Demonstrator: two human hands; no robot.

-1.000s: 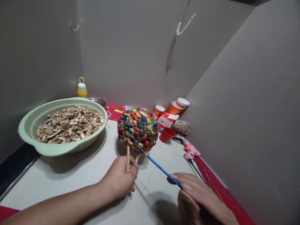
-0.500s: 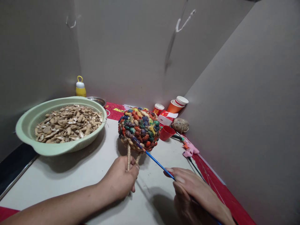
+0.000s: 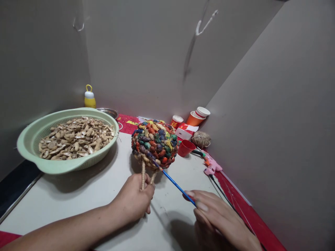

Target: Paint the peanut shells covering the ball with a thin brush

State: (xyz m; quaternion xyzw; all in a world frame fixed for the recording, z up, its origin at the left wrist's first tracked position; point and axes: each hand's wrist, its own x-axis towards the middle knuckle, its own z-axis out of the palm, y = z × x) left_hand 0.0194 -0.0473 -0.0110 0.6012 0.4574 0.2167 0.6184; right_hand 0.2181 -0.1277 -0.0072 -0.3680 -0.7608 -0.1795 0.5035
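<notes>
A rounded basket-like craft piece (image 3: 157, 143) stands out in the middle of the view, covered in peanut shells painted red, blue, green, yellow and purple. Its wrapped, straw-coloured handle (image 3: 143, 171) runs down into my left hand (image 3: 136, 195), whose fingers are closed round it. My right hand (image 3: 217, 212) pinches a thin blue paintbrush (image 3: 175, 183). The brush's tip meets the purple shells along the piece's lower left edge. Part of the handle is hidden by my left fingers.
On the left, a pale green colander (image 3: 65, 168) holds unpainted peanut shells (image 3: 78, 137). A yellow bottle (image 3: 90, 99) and metal bowl (image 3: 108, 112) stand behind. To the right are a red cup (image 3: 186, 149), a twine ball (image 3: 201, 139), stacked paper cups (image 3: 197, 118) and a pink glue gun (image 3: 213, 166).
The brush tip has shifted slightly up and left along the purple shells. My left hand and the craft piece have barely moved.
</notes>
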